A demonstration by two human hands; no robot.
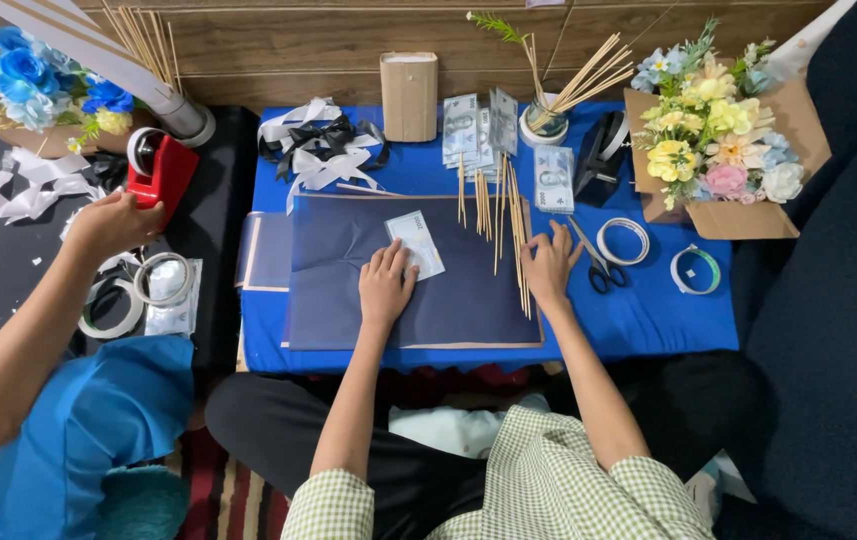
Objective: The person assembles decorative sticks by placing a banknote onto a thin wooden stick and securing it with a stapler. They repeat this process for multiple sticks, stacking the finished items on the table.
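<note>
The left hand point(385, 285) lies flat, pinning 1 banknote point(415, 244) to the dark sheet point(448, 300) mid-tabletop; the right hand point(548, 265), open, touches the sticks point(508, 225) beside it. Nothing looks attached yet; more banknotes point(473, 130) wait at the far edge.

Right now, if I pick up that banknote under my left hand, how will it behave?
The banknote looks thin and flat, so it is probably light and floppy, drooping from one edge. It lies flush on the dark blue sheet, so it may slide rather than lift under the left hand. Lifting a corner first likely helps.
</note>
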